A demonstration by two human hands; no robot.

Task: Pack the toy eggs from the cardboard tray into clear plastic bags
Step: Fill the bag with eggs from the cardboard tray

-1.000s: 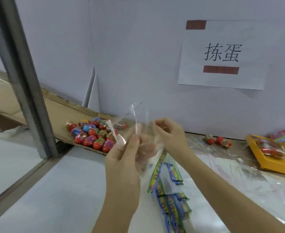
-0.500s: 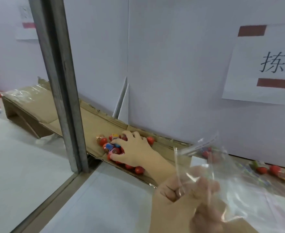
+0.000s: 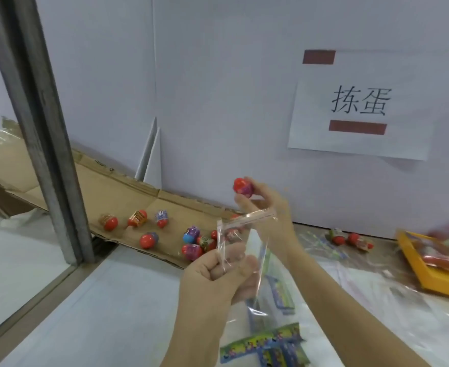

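Since half a second ago, the right hand (image 3: pixel 267 207) has been lifted out of the tray (image 3: pixel 128 197), where it had been spread over the eggs (image 3: pixel 148 240). An egg (image 3: pixel 243 187) is now carried in it. The view has also swung right, so that the wall sign (image 3: pixel 358 115) is seen whole. The egg, red at one end with a purple wrap, is pinched between the curled right fingers (image 3: pixel 257 185) and thumb and is held up in front of the wall. The bag (image 3: pixel 255 215) is gripped as before by the left hand (image 3: pixel 212 274). The left fingers (image 3: pixel 235 254) are clenched on one side of its mouth, and the clear film is seen standing above them and hanging below. The held egg is just above the bag's open top edge and apart from it, and part of the right hand is seen through the film. Several loose eggs are left scattered on the tray, to the left of both hands and near the grey post (image 3: pixel 40 128). Two stray eggs (image 3: pixel 337 237) are lying on the counter (image 3: pixel 112 300) by the wall at the right. A blurred yellow bin (image 3: pixel 430 268) is seen at the right edge. Printed strips (image 3: pixel 260 343) are lying on the counter below the bag.
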